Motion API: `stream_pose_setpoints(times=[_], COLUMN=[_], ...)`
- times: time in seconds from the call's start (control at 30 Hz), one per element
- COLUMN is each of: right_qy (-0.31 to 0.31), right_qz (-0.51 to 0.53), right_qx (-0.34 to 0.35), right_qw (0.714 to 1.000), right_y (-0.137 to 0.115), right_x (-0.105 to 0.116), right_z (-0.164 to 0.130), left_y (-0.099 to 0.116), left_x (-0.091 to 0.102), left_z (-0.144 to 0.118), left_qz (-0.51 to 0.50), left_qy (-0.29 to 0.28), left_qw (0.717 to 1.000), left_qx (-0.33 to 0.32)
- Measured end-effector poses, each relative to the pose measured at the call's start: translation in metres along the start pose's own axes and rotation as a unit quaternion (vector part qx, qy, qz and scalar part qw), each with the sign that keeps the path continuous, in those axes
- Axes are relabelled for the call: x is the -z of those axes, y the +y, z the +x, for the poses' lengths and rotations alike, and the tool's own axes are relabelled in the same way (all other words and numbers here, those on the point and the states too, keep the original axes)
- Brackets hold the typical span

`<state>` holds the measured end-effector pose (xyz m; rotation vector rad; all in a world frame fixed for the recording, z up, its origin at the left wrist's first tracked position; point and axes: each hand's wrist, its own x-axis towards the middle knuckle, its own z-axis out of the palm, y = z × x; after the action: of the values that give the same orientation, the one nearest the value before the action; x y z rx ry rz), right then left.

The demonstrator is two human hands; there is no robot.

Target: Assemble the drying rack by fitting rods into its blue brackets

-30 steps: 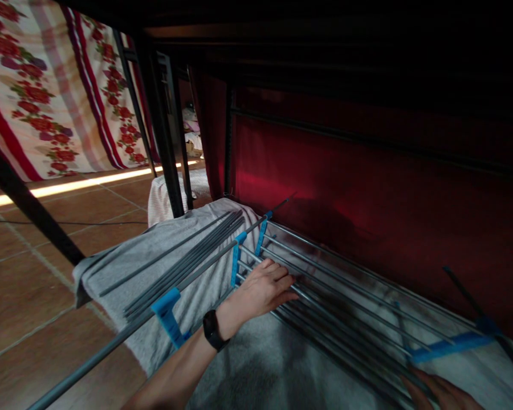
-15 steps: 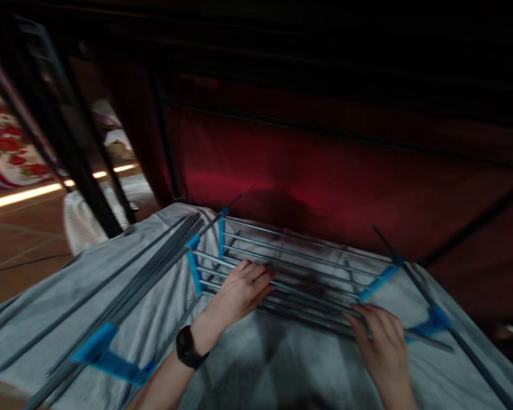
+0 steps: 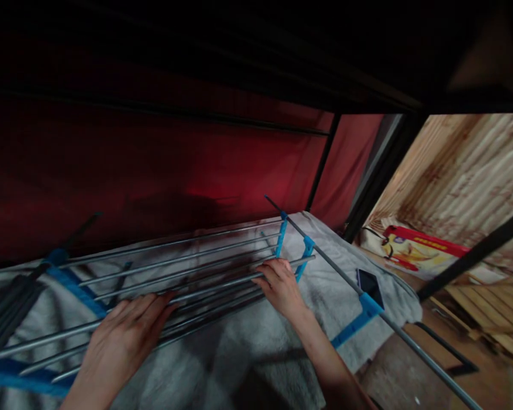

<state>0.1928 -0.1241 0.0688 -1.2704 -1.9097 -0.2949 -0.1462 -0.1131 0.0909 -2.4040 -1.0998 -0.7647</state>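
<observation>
Low centre of frame: a folded drying rack [image 3: 205, 267] is laid flat on a grey cloth [image 3: 256, 347], its metal rods running from lower left to mid right, with blue plastic joints at both ends. The left hand [image 3: 123, 336] is placed palm down on the rods at lower left, fingers spread and flat, not clamped round any rod. The right hand [image 3: 282, 285] is set at centre right, fingers extended onto the rod ends just beside a blue joint [image 3: 305, 253]; whether any rod is pinched cannot be told. The hands are held well apart, one toward each end of the rack. A long side rod is seen running down to the lower right corner, carrying another blue clip [image 3: 363, 310]. A dark phone [image 3: 370, 282] is noted on the cloth, just beside that rod. A red fabric wall [image 3: 154, 165] is seen behind the rack, black frame bars above it. At right of frame, a red and yellow box [image 3: 414, 250] is seen on the floor
</observation>
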Motion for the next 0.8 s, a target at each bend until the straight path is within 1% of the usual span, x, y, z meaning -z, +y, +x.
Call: stream_pose_setpoints(times=[0.1,0.2,0.3,0.43,0.53,0.67,0.8], right_qy=[-0.008,-0.022,-0.026,-0.032,-0.05,-0.068,-0.056], right_qz=[0.001,-0.002,-0.019,-0.055,-0.085,-0.112,-0.13], right_qx=[0.001,-0.002,-0.023,-0.057,-0.064,-0.063,-0.076], right_qw=[1.0,1.0,0.999,0.996,0.993,0.989,0.987], right_y=[0.002,0.009,0.021,0.037,0.043,0.042,0.041], right_x=[-0.003,-0.003,0.0,0.004,0.007,0.007,0.001], right_z=[0.0,-0.002,-0.007,-0.016,-0.02,-0.018,-0.013], left_y=[-0.004,-0.01,-0.017,-0.028,-0.033,-0.035,-0.036], left_x=[-0.003,-0.01,-0.018,-0.028,-0.034,-0.034,-0.028], left_z=[-0.001,-0.006,-0.013,-0.023,-0.028,-0.029,-0.026], left_qz=[-0.01,0.003,0.022,0.017,0.013,-0.001,-0.018], left_qy=[-0.005,0.003,-0.006,-0.028,-0.032,-0.014,-0.016], left_qw=[1.0,1.0,1.0,0.999,0.999,0.999,0.998], left_qx=[-0.007,-0.013,-0.02,-0.031,-0.027,-0.044,-0.056])
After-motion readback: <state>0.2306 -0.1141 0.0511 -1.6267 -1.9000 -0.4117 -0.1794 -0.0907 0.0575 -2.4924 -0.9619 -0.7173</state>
